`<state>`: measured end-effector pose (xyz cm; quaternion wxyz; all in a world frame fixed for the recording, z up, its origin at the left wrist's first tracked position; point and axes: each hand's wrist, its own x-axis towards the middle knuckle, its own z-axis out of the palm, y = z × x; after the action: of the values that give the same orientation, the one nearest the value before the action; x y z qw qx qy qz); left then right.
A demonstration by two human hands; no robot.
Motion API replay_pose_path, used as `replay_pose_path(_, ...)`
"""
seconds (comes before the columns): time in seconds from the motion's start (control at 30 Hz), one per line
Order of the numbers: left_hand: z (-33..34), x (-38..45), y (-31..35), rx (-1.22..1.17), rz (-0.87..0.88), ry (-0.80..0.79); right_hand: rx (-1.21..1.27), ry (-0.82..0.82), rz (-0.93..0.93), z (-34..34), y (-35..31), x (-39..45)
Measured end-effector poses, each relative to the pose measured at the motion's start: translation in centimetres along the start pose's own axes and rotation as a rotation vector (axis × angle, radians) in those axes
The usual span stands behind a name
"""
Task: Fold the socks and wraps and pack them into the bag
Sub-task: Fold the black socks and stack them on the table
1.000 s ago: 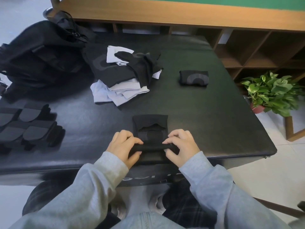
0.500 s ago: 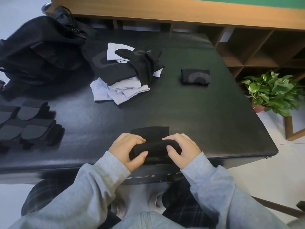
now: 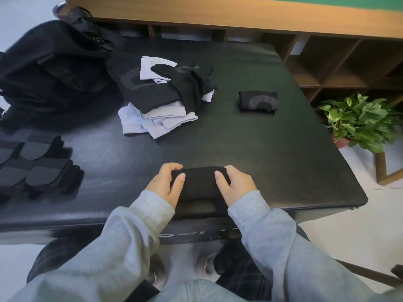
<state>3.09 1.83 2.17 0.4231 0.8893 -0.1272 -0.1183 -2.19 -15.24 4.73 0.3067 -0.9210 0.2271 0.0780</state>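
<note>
- Two hands clamp one rolled black wrap [image 3: 199, 182] at the near edge of the table [image 3: 272, 162]: the left hand [image 3: 166, 184] curls round its left end, the right hand [image 3: 234, 185] round its right end, thumbs lying on top and fingers hooked over the far side.
- Soft, matte knit cloth makes up the roll, a thick short cylinder lying crosswise between the two grips; a flat tail of the same cloth lies under it toward the person.
- One folded black bundle [image 3: 258, 101] with a grey curved mark sits well beyond the grip and off to its right, a neat rectangle.
- One loose pile of black and white cloths [image 3: 165, 99] lies beyond the grip and to its left, limp and rumpled, white pieces under black ones.
- Four flat dark pieces with grey rounded pads [image 3: 35, 164] lie far left of the grip, in two rows.
- One black bag [image 3: 50, 68], slumped and shiny-strapped, sits beyond those, at the far left corner.
- Smooth, dark and faintly glossy, the table top has rounded corners.
- Grey fleecy sleeves [image 3: 257, 219] cover both wrists.
- One leafy green plant [image 3: 359, 120] in a reddish pot stands on the floor right of the grip, off the table.
</note>
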Motion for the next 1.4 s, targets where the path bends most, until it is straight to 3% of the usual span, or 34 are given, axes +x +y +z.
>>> replay_pose_path(0.23,0.2,1.4,0.0,0.083,-0.047,0.035,-0.047,0.007,0.054,0.0,-0.7,0.5)
replay_pose_path(0.33,-0.1,1.9,-0.3,0.245,0.008,0.052,-0.117,0.018,0.042,0.4,-0.9,0.7)
replay_pose_path(0.43,-0.3,2.1,-0.4,0.254,0.063,0.079,-0.053,0.091,0.077,1.0,-0.7,0.9)
replay_pose_path(0.5,-0.3,2.2,-0.5,0.25,0.07,0.093,-0.031,0.259,0.02,1.3,-0.9,0.8)
replay_pose_path(0.6,-0.2,2.7,-0.3,0.304,0.039,0.052,-0.176,0.629,-0.371,2.6,-1.0,0.6)
replay_pose_path(0.7,0.0,2.8,-0.1,0.3,0.03,0.057,-0.209,0.542,-0.551,4.6,-1.2,-1.0)
replay_pose_path(0.8,0.2,2.5,-0.1,0.278,0.076,0.077,-0.283,0.423,-0.498,5.7,-0.3,-1.5)
replay_pose_path(0.93,0.4,2.9,-0.5,0.245,0.259,0.089,-0.227,0.466,-0.43,4.4,1.1,0.1)
replay_pose_path(1.07,0.7,4.0,-0.7,0.355,0.386,0.115,-0.191,0.499,-0.283,2.2,2.9,2.2)
replay_pose_path(1.23,1.2,5.4,-0.3,0.462,0.523,0.111,-0.163,0.319,-0.136,-0.9,6.0,4.7)
replay_pose_path(1.4,1.5,6.2,-0.5,0.486,0.525,0.132,-0.162,0.276,-0.05,-2.8,6.4,7.9)
